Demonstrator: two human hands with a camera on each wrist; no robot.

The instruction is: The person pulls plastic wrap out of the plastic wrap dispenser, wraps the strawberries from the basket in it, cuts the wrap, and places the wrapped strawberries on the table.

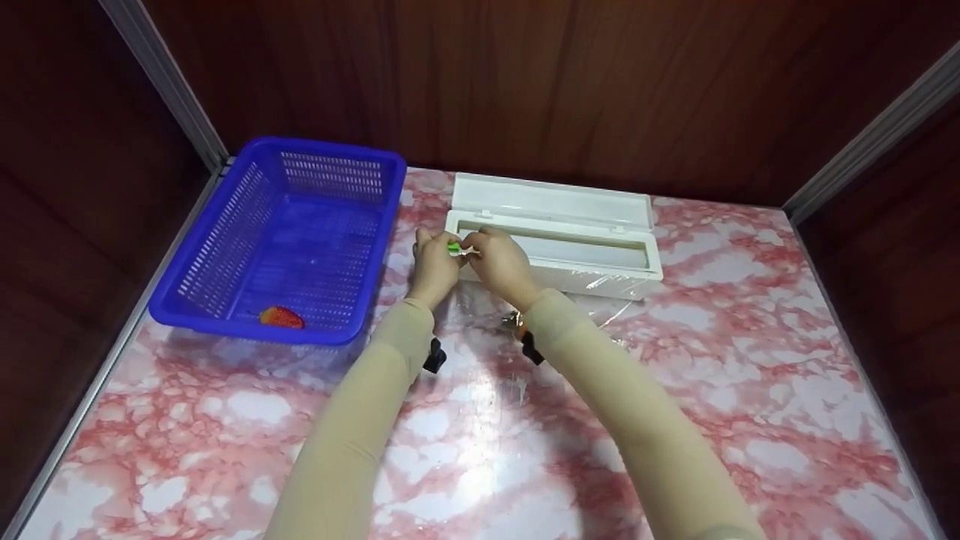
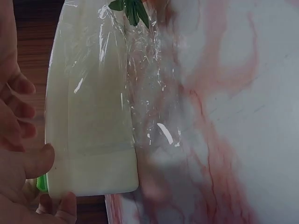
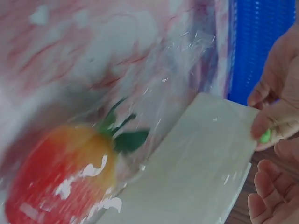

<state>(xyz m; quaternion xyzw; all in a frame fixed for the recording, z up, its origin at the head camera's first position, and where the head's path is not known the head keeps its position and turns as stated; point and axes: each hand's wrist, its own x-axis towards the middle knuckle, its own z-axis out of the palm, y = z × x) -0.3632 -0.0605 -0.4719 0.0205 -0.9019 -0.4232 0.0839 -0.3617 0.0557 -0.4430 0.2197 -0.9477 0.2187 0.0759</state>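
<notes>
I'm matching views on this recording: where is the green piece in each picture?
Head: the green piece is just above and left of centre, at the left end of the white box.
Left wrist: low at the left edge, by the box's lower-left corner.
Right wrist: toward the right edge, slightly below mid-height, by the box's upper-right end.
Shared landmark: the white box.

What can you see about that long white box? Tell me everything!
The long, white, rectangular box looks plastic. It lies lengthwise on the red-and-white marbled tabletop, its white hinged lid open behind it. Something long and pale shows inside. Shiny clear film covers much of its front. The person's left grip touches its left end.
</notes>
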